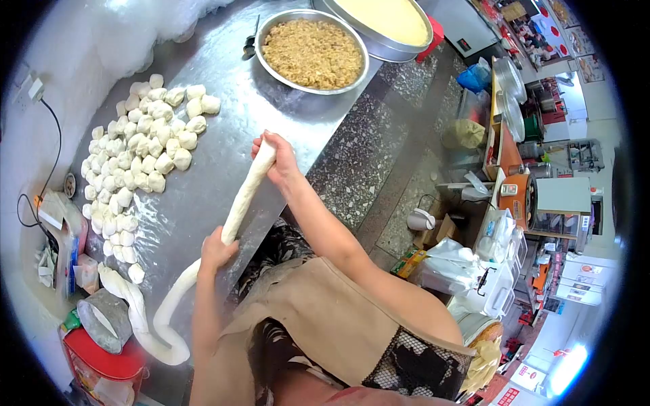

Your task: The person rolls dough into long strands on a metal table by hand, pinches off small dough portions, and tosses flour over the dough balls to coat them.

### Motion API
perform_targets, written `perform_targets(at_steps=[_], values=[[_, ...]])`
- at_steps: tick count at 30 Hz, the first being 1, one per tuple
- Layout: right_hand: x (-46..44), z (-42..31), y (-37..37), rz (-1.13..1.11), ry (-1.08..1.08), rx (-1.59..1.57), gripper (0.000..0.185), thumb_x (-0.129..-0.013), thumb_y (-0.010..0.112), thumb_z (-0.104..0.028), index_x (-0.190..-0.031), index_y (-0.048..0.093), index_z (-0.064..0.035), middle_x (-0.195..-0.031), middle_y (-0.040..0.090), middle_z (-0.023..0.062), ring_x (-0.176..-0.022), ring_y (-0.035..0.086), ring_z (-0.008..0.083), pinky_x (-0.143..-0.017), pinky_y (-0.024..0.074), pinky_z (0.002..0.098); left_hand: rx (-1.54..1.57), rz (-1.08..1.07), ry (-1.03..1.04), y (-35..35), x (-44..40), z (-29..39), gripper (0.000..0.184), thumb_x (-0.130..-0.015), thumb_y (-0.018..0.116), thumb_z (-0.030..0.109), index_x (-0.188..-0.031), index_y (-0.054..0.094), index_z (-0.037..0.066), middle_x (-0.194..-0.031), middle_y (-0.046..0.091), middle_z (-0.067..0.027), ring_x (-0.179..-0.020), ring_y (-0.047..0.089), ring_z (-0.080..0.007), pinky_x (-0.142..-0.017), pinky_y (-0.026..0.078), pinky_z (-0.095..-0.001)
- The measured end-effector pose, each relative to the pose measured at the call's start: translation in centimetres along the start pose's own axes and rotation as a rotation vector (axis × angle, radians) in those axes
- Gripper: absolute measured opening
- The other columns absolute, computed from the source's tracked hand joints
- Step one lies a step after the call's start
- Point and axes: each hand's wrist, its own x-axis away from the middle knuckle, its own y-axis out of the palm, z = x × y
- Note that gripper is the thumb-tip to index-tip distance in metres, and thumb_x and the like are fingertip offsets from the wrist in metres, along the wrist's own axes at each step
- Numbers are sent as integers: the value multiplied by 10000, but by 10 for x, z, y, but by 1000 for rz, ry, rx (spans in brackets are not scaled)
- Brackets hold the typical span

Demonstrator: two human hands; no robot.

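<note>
A long rope of dough (246,193) runs between my two hands. Its upper end is in my right hand (277,159), whose fingers are wrapped round it. Lower down, my left hand (218,249) is closed round the same rope. Past my left hand the dough curves over the metal table (223,128) in a loose loop and ends in a twisted part near the metal pot. Many small pieces of dough (145,145) lie in a pile on the floured table to the left.
Beyond my right hand stand a bowl of brown filling (311,54), a dark spoon (250,46) and a round pan of yellow food (386,20). A metal pot (105,321) sits on a red stool (112,358). The table edge borders the speckled floor (359,155).
</note>
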Motion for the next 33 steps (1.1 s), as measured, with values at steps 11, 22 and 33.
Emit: perform_targets(at_steps=[11,22,33], values=[[-4,-11,29,-194,-33,-62,169,-839,660,-135,-948,531,-126,-689,534,12,-534,517,114,-511,468,273,32,-21,-111,-32,44,-62,384,-674,701,306,-933,615,35,-830,667,-208,-780,654,-369,-705,500,-436],[37,88,37,-152,-69,371,175,-840,643,-72,-983,543,-50,-733,562,50,-620,563,176,-597,507,324,-98,384,297,-44,10,13,856,-623,836,269,-1340,418,58,-1308,492,-200,-1222,457,-396,-992,391,-441],[39,0,82,-624,-299,1459,283,-804,724,-213,-1026,642,-58,-868,671,135,-743,647,234,-670,521,328,466,372,243,-52,-74,87,447,-674,780,229,-1074,635,93,-896,685,-169,-830,665,-348,-709,529,-414]])
